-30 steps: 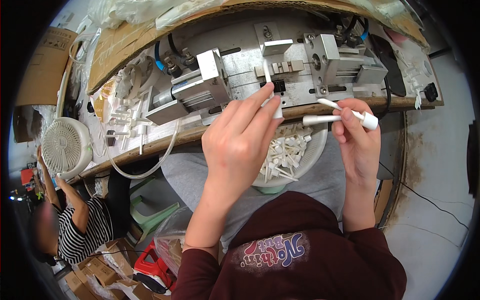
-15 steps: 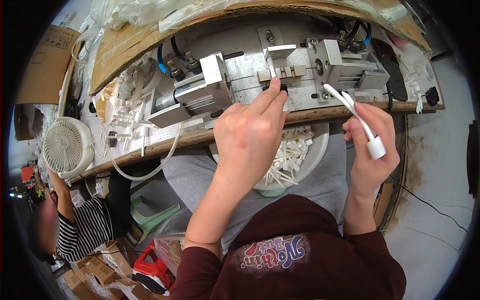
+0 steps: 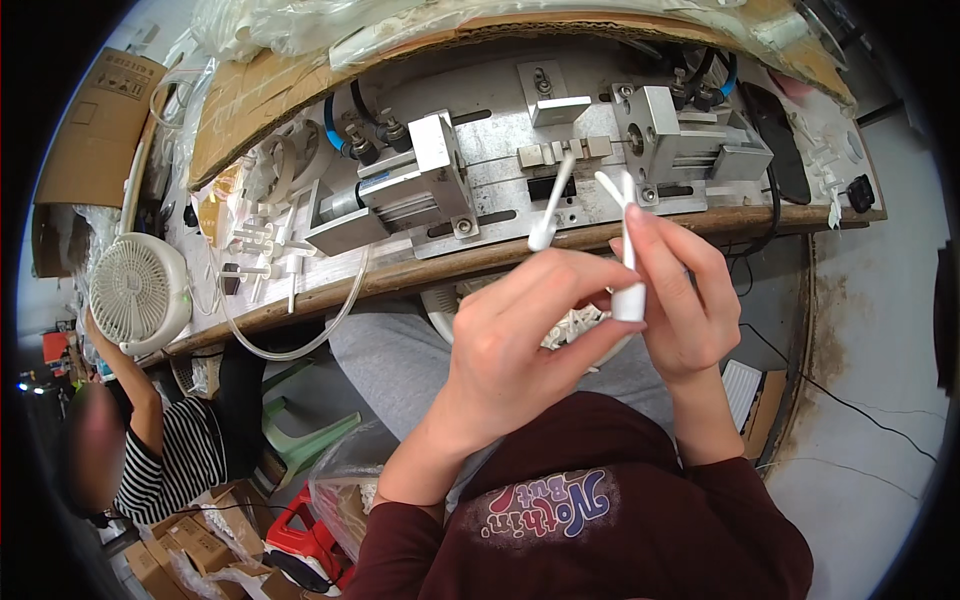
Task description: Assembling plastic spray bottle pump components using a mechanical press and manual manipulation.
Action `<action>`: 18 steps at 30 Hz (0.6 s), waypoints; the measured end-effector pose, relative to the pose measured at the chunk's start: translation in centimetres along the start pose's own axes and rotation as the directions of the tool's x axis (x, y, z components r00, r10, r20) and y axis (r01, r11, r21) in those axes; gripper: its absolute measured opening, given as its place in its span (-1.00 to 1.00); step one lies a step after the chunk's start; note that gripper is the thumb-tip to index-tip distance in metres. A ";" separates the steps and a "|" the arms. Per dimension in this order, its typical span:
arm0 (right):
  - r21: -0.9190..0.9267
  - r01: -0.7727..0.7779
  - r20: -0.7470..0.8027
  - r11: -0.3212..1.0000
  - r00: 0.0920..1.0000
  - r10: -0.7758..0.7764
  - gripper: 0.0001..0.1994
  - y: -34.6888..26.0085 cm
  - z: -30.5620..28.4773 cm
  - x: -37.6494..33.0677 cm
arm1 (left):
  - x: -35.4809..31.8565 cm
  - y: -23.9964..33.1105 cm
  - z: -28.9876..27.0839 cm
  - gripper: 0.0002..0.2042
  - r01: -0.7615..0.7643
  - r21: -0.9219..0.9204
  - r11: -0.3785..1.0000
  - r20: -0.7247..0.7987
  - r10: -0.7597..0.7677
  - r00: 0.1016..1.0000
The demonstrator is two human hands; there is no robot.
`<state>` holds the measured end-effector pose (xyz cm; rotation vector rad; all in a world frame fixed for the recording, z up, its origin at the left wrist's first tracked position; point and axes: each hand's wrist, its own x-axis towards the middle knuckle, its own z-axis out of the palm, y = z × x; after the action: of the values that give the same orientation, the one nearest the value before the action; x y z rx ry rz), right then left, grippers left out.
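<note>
Just near the grey metal clamping machine, 1 thin white plastic tube is pinched by the left hand, and 1 thicker white plastic tube is gripped by the right hand.

Workbench with worn wooden front edge spanning the upper half, from nine o'clock rising toward three o'clock. Metal fixture plate bolted at twelve o'clock, with a pneumatic cylinder block toward eleven. Cardboard sheet lining the bench's back at eleven o'clock; clear plastic film bunched above. Small white desk fan at nine o'clock. Cardboard box at ten o'clock. Grey concrete floor, stained, at three to four o'clock, crossed by a thin black cable. Green plastic stool and red object at seven o'clock. Seated person in striped top at eight o'clock. Lighting even and bright.
</note>
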<state>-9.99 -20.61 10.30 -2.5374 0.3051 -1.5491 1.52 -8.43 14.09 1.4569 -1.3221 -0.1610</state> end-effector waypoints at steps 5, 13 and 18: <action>0.110 -0.199 -0.034 0.974 0.978 0.204 -0.69 -0.1 -1.0 0.9 | 0.1 -1.8 -0.2 -0.64 0.012 0.418 0.908 -0.054 0.012 0.998; 0.326 -0.253 -0.017 0.911 0.962 0.273 -0.65 0.6 -1.8 -0.1 | 1.2 -3.3 0.5 -0.71 -0.090 0.694 0.714 0.067 0.061 0.996; 0.395 -0.271 -0.081 0.878 0.942 0.327 -0.58 0.5 -1.4 0.3 | 1.9 -3.3 0.2 -0.72 -0.102 0.711 0.696 0.099 0.045 0.994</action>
<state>-11.13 -21.18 11.06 -1.9817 0.3571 -1.5023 4.12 -10.78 12.50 2.0566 -1.5939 0.4178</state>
